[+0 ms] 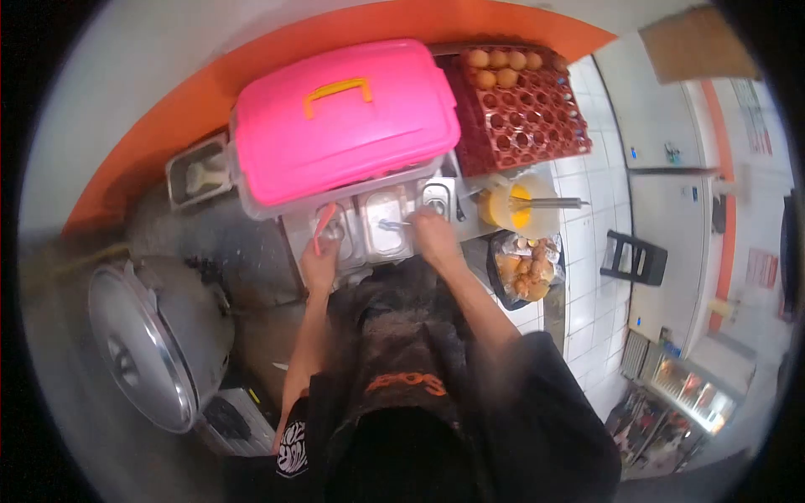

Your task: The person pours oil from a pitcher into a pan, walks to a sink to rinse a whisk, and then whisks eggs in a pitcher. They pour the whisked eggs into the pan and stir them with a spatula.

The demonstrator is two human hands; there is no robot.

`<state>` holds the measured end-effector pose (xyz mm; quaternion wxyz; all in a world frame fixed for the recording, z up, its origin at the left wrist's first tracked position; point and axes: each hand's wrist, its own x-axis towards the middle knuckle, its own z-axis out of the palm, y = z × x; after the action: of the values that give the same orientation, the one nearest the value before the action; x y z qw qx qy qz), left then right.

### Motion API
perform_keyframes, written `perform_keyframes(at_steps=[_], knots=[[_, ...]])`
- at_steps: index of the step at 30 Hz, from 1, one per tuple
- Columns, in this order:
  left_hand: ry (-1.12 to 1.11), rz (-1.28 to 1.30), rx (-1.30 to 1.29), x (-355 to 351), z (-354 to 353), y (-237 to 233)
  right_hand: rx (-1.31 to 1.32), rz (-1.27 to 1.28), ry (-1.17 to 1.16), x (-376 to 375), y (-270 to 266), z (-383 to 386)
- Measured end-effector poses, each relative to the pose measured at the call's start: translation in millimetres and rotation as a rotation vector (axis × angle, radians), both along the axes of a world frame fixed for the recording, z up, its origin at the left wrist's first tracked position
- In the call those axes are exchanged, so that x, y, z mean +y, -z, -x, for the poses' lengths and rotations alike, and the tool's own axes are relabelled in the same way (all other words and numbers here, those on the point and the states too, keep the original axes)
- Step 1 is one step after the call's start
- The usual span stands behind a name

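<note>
My left hand [319, 267] is closed around a slim red plastic utensil [324, 223], which points up and away from me; its exact kind does not show. My right hand [434, 236] has its fingers closed on a small bluish-white thing [391, 225], blurred and too small to name. That thing is over a rectangular steel pan [387, 243] with pale contents or a pale lid. A second steel pan [342, 239] sits by my left hand, and a smaller one [436, 194] lies just beyond my right hand.
Behind the pans stands a large plastic box with a pink lid [344, 142]. Egg trays [537, 126] hold several eggs. At right, a jug [503, 205] contains yellow liquid and a whisk [553, 203]. Eggshells fill a black bin [528, 272]. A big lidded pot [151, 348] stands left.
</note>
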<state>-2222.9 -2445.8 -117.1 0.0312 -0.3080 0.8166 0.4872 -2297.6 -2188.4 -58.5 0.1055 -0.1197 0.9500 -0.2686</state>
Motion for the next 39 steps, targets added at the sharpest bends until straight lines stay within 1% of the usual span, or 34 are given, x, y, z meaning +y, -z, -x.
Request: perform_keyframes(at_steps=[2,3,5,8,11,14,16,17,19,20,22,23,24,25,27,28,29,32,35,36,37,39], knots=[[0.064,0.144,0.024,9.5,3.8,-2.9,0.06,-0.058,-0.095,-9.5,20.0,8.8],[0.047,0.017,-0.048,7.3,4.6,1.7,0.078,-0.054,-0.094,-13.7,28.2,9.7],[-0.017,-0.055,-0.006,5.7,1.1,20.0,0.073,-0.04,-0.097,-15.1,41.4,7.6],[0.037,0.049,-0.042,4.3,2.8,22.8,0.044,-0.03,-0.08,-5.6,44.5,6.6],[0.046,0.005,-0.106,8.3,8.5,16.0,0.046,0.001,-0.056,3.2,39.5,8.5],[-0.007,-0.079,-0.12,12.7,12.9,18.7,0.062,0.061,-0.065,7.6,44.5,8.9],[0.031,-0.082,-0.156,12.8,16.0,18.5,0.07,0.115,-0.086,9.5,45.3,9.5],[0.045,-0.084,-0.17,14.3,20.1,18.5,0.089,0.085,-0.108,11.6,46.5,10.0],[0.086,-0.025,-0.097,20.8,25.1,22.6,0.124,0.041,-0.168,10.7,49.2,7.6],[0.092,0.02,-0.066,18.3,22.9,23.6,0.186,0.066,-0.152,9.5,58.5,3.1],[0.048,0.072,-0.134,13.7,21.3,31.9,0.066,0.016,-0.189,5.6,72.0,-0.6],[0.025,0.105,-0.175,13.8,20.3,31.8,-0.008,0.044,-0.174,4.9,75.2,-1.6],[0.006,0.129,-0.21,14.0,20.7,32.2,-0.069,0.04,-0.139,6.4,64.6,0.4],[-0.026,0.089,-0.194,11.7,19.3,34.0,-0.149,0.119,-0.061,8.8,51.5,2.7],[-0.075,-0.006,-0.157,9.5,15.7,42.7,-0.159,0.209,0.023,14.3,41.7,-0.3],[-0.058,0.009,-0.138,6.8,13.8,45.2,-0.163,0.248,0.073,18.3,38.7,-1.9],[-0.038,0.022,-0.119,5.7,12.9,46.0,-0.26,0.26,0.111,22.4,38.2,-2.6],[-0.006,0.076,-0.109,7.5,11.2,42.6,-0.289,0.487,0.212,41.9,30.7,-10.5],[-0.027,0.077,-0.143,13.4,17.2,25.3,-0.502,0.748,0.434,73.1,-32.7,-16.3],[-0.039,0.063,-0.161,16.6,19.5,17.6,-0.444,0.755,0.507,87.6,-56.1,-20.3],[-0.044,0.026,-0.233,19.4,24.6,3.4,-0.385,0.761,0.579,103.1,-78.1,-26.0],[-0.009,0.042,-0.182,10.0,19.7,21.0,-0.249,0.706,0.742,136.8,-104.3,-43.3]])
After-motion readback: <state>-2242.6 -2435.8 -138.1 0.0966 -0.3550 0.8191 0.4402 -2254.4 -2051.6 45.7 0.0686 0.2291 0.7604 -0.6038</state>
